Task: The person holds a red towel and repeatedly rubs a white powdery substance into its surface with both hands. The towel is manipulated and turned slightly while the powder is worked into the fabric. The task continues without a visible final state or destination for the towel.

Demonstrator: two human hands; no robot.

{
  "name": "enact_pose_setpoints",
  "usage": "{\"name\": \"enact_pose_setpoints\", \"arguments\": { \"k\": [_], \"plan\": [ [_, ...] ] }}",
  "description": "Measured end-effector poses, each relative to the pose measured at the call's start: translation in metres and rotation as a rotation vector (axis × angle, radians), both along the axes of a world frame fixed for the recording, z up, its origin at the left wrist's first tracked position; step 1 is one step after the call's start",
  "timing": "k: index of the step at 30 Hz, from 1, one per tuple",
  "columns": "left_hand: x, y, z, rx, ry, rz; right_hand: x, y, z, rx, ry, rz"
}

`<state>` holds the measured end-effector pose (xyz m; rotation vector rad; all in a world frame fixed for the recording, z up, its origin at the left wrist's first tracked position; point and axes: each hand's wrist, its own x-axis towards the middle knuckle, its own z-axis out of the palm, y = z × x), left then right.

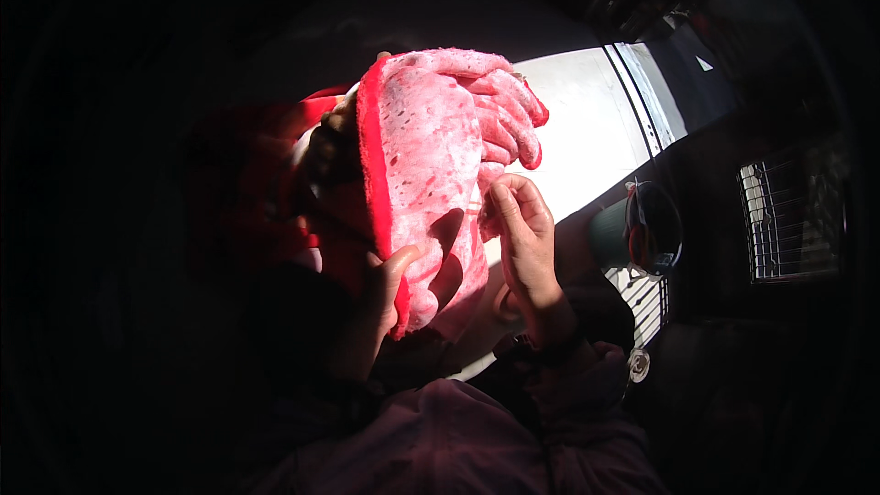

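A pink plush fabric piece (433,130) with a bright red edge is bunched and folded before me in strong sunlight. Dark specks mark its pale side. My left hand (392,289) grips the lower part of the red edge, its thumb lying on top of the fabric. Beside the right side of the fabric is my right hand (528,240), thumb and fingers pinched together. Whether a bit of the fabric or something thin is between those fingertips cannot be made out. Shadows of the right hand fall across the fabric. More red material on the left is mostly lost in darkness.
A brightly lit pale surface (577,124) lies behind the fabric. To the right is a green round container (610,234) with dark and red items at its mouth. Farther right stands a wire grid (760,220). Deep shade covers much of the surroundings.
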<state>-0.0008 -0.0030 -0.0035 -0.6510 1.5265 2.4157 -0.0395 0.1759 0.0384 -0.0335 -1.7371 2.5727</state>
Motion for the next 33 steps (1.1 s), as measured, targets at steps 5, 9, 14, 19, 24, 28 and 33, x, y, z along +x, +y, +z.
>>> {"name": "enact_pose_setpoints", "arguments": {
  "k": [5,9,14,19,24,28,33],
  "plan": [
    [0.002,-0.001,-0.006,0.1,-0.025,-0.027,0.0,-0.039,-0.007,-0.082,0.038,0.037],
    [0.003,-0.002,0.003,0.14,-0.116,-0.049,-0.002,-0.042,-0.018,0.379,0.285,-0.016],
    [0.011,-0.003,0.002,0.098,-0.127,-0.005,0.004,-0.015,-0.015,0.739,0.447,-0.011],
    [0.007,-0.014,-0.01,0.174,-0.036,-0.1,0.015,-0.014,-0.012,0.735,0.404,0.087],
    [-0.001,-0.008,-0.006,0.05,-0.013,-0.045,0.008,-0.01,-0.022,0.621,0.209,0.013],
    [-0.001,-0.002,-0.028,0.246,0.116,0.127,-0.002,0.015,-0.023,0.138,0.011,-0.094],
    [-0.003,-0.017,-0.055,-0.11,0.294,0.07,-0.002,0.022,-0.024,0.047,-0.055,-0.058]
  ]
}}
